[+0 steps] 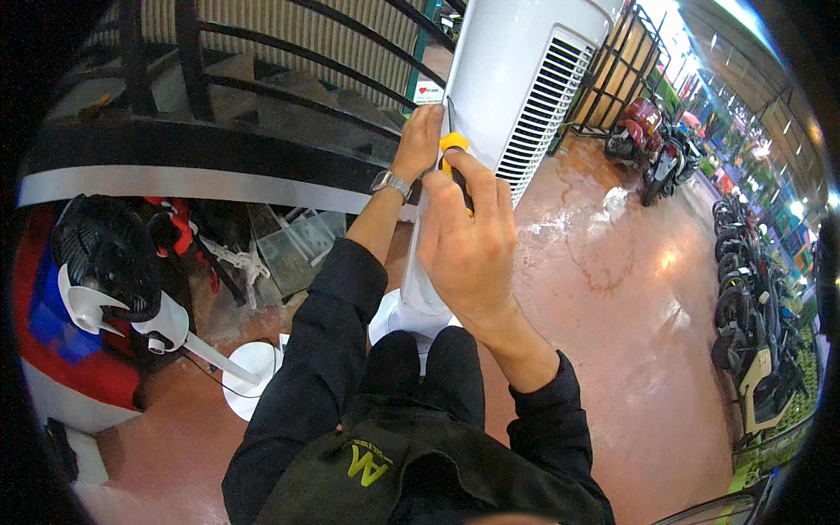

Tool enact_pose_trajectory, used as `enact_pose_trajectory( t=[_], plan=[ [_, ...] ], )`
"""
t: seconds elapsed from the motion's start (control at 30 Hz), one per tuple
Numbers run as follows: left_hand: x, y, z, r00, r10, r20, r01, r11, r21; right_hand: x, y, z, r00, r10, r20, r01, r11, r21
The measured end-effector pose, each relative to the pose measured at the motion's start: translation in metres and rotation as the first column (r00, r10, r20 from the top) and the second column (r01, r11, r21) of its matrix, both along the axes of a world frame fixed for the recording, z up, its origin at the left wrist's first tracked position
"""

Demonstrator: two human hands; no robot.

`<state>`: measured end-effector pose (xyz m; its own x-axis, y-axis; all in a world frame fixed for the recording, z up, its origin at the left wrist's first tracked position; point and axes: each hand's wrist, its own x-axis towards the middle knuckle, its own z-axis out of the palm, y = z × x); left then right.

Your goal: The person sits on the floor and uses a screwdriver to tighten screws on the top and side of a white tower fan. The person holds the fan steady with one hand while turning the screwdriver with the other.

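Observation:
A tall white tower air cooler with a black slatted grille stands upright in front of me. In my right hand is a screwdriver with a yellow and black handle. Its thin dark shaft points away from me along the cooler's left edge; the tip's exact contact point cannot be made out. My left hand, with a metal watch on the wrist, grips that same edge just left of the screwdriver, its fingers pressed together and the fingertips partly hidden. The cooler's round white base shows near my knees.
To the left, a pedestal fan stands near a clear plastic bin. A dark staircase railing runs behind them. Reddish floor stretches right toward parked motorcycles and a black metal gate.

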<state>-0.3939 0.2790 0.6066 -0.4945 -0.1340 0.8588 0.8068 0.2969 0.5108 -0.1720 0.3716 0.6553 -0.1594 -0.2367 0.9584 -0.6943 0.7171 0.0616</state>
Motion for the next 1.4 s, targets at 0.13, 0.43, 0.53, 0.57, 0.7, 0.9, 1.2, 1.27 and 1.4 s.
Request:
enact_pose_trajectory(
  t=[0.13,0.43,0.53,0.57,0.7,0.9,1.2,1.27,1.4],
  plan=[
    [0.005,0.003,-0.002,0.997,0.07,0.011,-0.071,0.995,0.066,0.002,-0.005,0.001,1.0,-0.011,0.008,0.011,1.0,0.009],
    [-0.012,-0.001,-0.005,0.994,-0.052,0.093,0.047,0.997,0.063,0.004,-0.008,-0.004,0.999,-0.029,0.019,0.029,1.0,-0.008],
    [-0.015,-0.004,-0.006,0.996,-0.07,0.063,0.066,0.996,0.059,0.009,-0.007,-0.003,1.0,-0.019,0.018,0.019,1.0,-0.002],
    [-0.016,-0.003,-0.008,0.997,-0.045,0.062,0.042,0.997,0.061,0.01,-0.007,-0.002,1.0,-0.011,0.018,0.011,1.0,0.001],
    [-0.014,0.001,-0.007,0.997,-0.021,0.068,0.016,0.997,0.074,0.009,-0.005,-0.001,1.0,-0.021,0.021,0.021,1.0,-0.007],
    [-0.012,0.0,-0.004,0.993,-0.017,0.12,0.011,0.999,0.05,0.011,-0.004,0.0,1.0,-0.008,0.009,0.009,1.0,-0.016],
    [-0.011,0.001,-0.005,0.998,-0.015,0.063,0.01,0.996,0.085,0.006,-0.005,0.001,0.999,-0.042,0.027,0.041,0.999,0.018],
    [-0.015,0.001,-0.006,0.998,-0.028,0.061,0.022,0.995,0.094,0.005,-0.006,0.0,0.999,-0.038,0.016,0.038,0.999,0.023],
    [-0.018,0.001,-0.007,0.998,-0.048,0.045,0.043,0.993,0.105,0.005,-0.007,0.0,1.0,-0.029,0.004,0.029,0.999,0.026]
  ],
)
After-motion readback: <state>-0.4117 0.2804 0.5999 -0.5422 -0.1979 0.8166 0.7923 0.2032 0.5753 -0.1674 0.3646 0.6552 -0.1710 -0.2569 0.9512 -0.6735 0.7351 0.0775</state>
